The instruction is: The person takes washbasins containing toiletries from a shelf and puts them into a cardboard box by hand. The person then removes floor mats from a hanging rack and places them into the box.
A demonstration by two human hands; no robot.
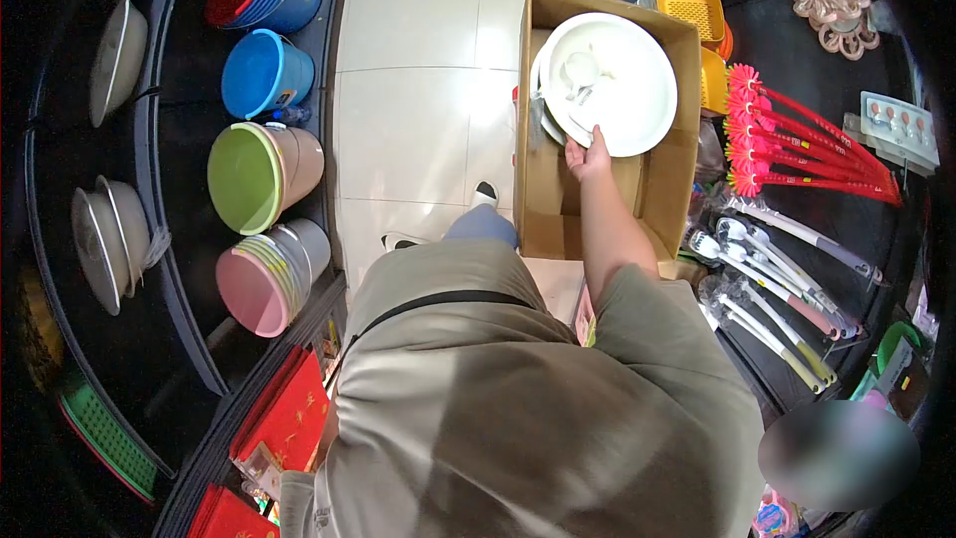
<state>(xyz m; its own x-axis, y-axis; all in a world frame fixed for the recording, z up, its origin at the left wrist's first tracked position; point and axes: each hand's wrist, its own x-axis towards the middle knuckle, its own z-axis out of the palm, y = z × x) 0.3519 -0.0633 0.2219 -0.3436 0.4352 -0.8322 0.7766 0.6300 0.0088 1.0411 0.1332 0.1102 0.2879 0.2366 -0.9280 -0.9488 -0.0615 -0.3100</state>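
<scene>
**Right hand (588,155) on the near rim of a white basin (634,90), straight ahead in a carton**

Dark shelving (177,154) lines the left of a narrow aisle, bearing buckets (242,177); on the right, a dark shelf (787,45) carries red sticks with pink heads (747,134) and wrapped long-handled brushes (757,269). Between them runs a pale tiled floor (408,125).

The open cardboard carton (554,211) stands ahead and slightly right of the person, its long axis running away from the body. What it rests on cannot be told.

The basin lies in the carton's far half. Being round, it has no long axis; another pale rim shows at its left edge. Something pale inside it is too unclear to name.

The right hand is the nearer one, its arm stretched over the carton's near half, and it grasps the rim, thumb uppermost. The left hand is out of sight, so its state cannot be told.
</scene>
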